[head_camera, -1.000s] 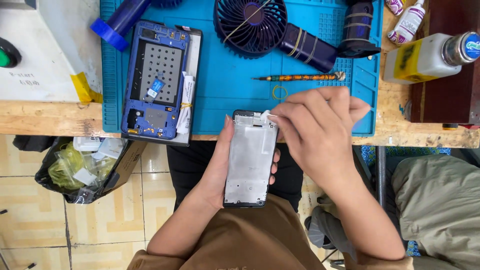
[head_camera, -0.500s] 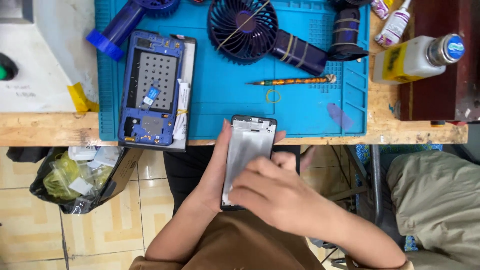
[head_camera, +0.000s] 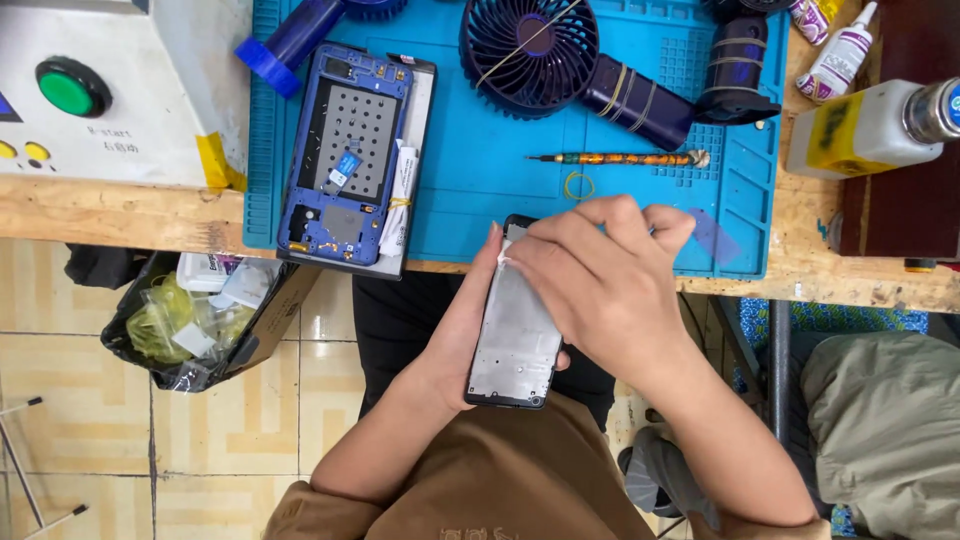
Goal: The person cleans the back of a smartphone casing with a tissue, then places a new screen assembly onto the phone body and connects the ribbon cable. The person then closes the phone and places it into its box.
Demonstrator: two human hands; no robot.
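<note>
My left hand [head_camera: 463, 325] grips a phone screen panel [head_camera: 515, 345] from the left side, silver back facing up, just in front of the bench edge. My right hand [head_camera: 600, 285] lies over the panel's top half, fingers pressed on its upper part with a small white bit under the fingertips. On the blue work mat [head_camera: 480, 215] to the left rests a blue phone frame [head_camera: 345, 150] lying on a dark panel.
A dark hand fan [head_camera: 540, 45], a thin screwdriver [head_camera: 615, 158], a rubber band [head_camera: 578, 185], glue bottles [head_camera: 845, 55] and a yellowish liquid bottle [head_camera: 870, 128] sit on the bench. A white machine with a green button [head_camera: 70, 88] stands left. A waste box [head_camera: 200, 315] sits below.
My right hand went from the panel's top corner down to its lower half, then back up over the top half. The panel stays held in my left hand.
</note>
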